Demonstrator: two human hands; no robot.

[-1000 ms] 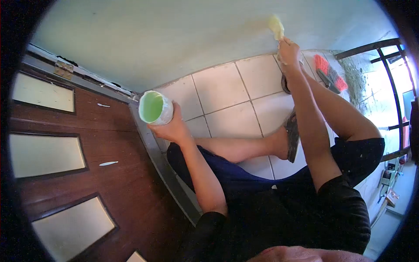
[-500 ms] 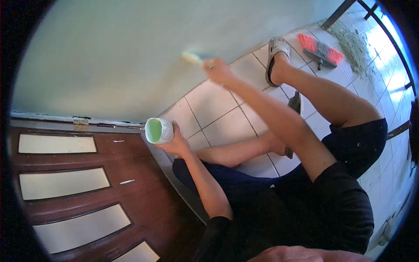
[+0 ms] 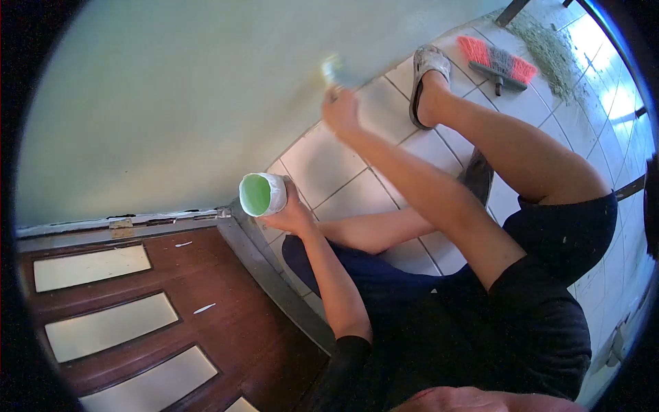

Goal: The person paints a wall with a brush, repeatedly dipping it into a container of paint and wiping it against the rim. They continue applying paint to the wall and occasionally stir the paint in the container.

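No text, label, brand, number or sign can be read.
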